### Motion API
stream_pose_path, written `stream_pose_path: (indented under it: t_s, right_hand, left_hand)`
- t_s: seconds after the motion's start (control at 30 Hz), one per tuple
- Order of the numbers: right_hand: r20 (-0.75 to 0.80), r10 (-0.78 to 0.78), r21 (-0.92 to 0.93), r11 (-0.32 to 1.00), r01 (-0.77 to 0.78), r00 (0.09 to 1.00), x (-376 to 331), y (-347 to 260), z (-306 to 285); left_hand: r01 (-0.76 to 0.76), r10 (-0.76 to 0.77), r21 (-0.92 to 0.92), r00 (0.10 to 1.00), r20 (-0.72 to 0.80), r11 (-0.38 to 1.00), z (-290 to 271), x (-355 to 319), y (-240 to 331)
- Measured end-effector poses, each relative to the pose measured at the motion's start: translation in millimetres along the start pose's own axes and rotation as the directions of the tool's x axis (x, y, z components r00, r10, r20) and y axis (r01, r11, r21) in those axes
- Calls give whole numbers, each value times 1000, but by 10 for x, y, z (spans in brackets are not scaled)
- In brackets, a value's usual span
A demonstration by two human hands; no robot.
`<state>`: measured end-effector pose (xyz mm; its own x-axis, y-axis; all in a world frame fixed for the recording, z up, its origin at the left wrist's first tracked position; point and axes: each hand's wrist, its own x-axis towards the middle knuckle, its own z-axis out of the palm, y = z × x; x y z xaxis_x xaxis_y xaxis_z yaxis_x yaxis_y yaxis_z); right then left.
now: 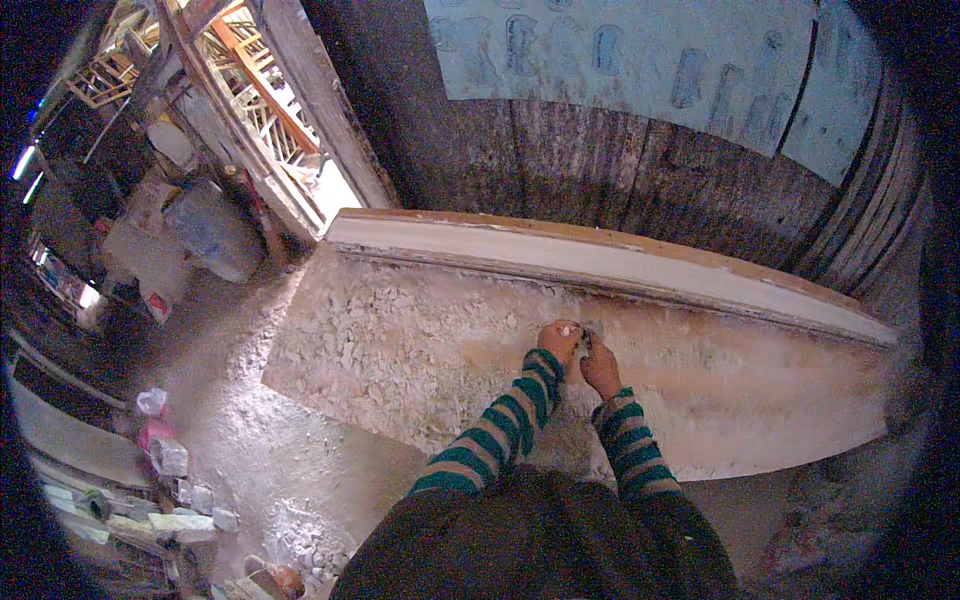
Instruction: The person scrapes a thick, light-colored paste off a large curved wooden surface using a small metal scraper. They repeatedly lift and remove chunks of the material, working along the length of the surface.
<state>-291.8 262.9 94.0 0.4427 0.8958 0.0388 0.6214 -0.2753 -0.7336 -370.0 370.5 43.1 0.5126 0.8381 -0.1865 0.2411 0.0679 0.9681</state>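
Curling our left hand (557,343) around a pale bit (567,330), we cannot tell what our right hand (601,369), just rightward of it, grips

Your left hand (560,341) and right hand (601,368): bare, fingers curled.
Hands close together, fingertips nearly meeting; your left forearm (495,430) and right forearm (634,442) extended, slanting inward.
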Motion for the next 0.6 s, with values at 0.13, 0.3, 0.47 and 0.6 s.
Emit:
stream_pose_path:
  t_s: [0.13, 0.3, 0.47, 0.6]
  right_hand:
    - [115, 53, 16, 998, -56, 992, 266, -380, 192]
    - [125, -119, 6, 993, 120, 985, 653, -903, 1234]
    - [334, -271, 171, 959, 225, 903, 747, -2470, 2156]
    - [296, -373, 345, 900, 266, 879, 1105, -2248, 3515]
  left_hand:
    - [-78, 100, 221, 991, -90, 972, -370, 309, -435]
    - [30, 57, 327, 965, -255, 944, -1604, 425, -505]
    - [-56, 331, 542, 843, -425, 838, -3586, 351, -1172]
    - [42, 242, 525, 853, -461, 850, -4219, -83, -207]
